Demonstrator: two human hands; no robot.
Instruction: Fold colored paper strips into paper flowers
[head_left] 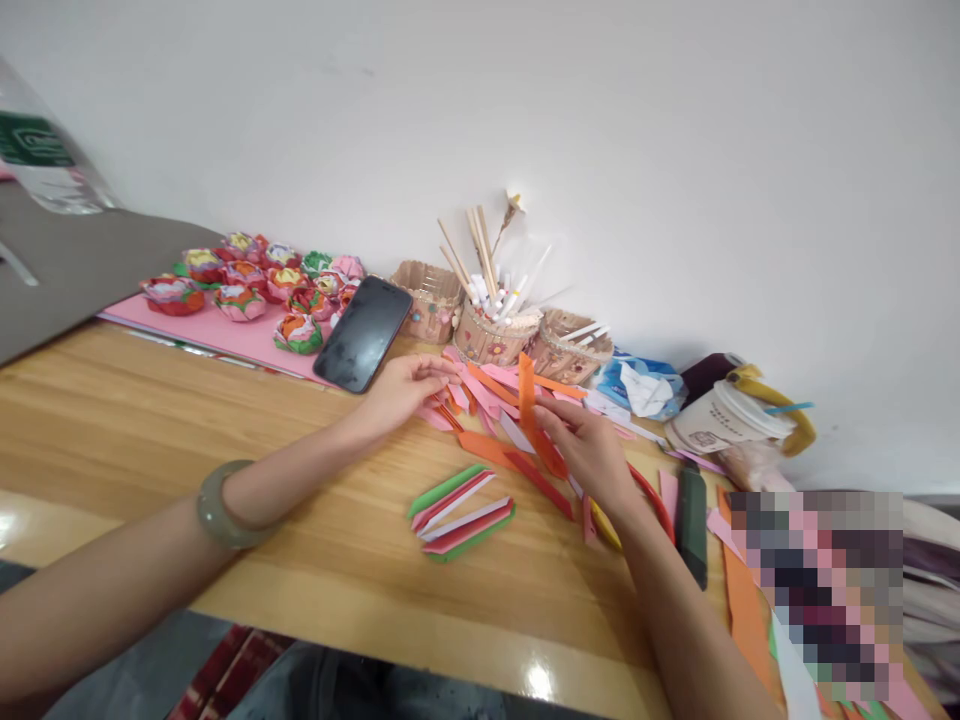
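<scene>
My right hand (581,440) pinches an orange paper strip (527,405) that stands upright over a loose pile of pink, orange and white strips (487,392). At the pile's left edge is my left hand (424,385), its fingers bent together on thin orange strips (448,412). A green bangle (234,505) circles the left wrist. Nearer to me on the wooden table (322,560) lie two folded stacks of green, red, pink and white paper, one upper (452,498) and one lower (471,528).
Folded paper flowers (240,302) sit on pink sheets (187,332) at the left. A phone (364,333) leans beside them. Woven baskets (491,335) line the wall. A green cutter (691,525), a white cup (724,417) and more strips (742,590) are at the right.
</scene>
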